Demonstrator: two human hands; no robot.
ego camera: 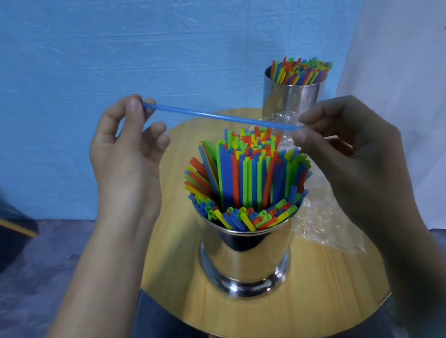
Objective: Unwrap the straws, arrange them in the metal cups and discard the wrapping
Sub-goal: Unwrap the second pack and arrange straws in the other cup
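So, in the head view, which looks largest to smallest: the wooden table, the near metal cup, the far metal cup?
1. wooden table
2. near metal cup
3. far metal cup; it stands farther from the camera, so its real size may equal the near one.

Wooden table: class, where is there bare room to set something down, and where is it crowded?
Bare wood lies between the near cup and the front edge of the table, and left of that cup. Crowded: wrapping on the right, far cup behind.
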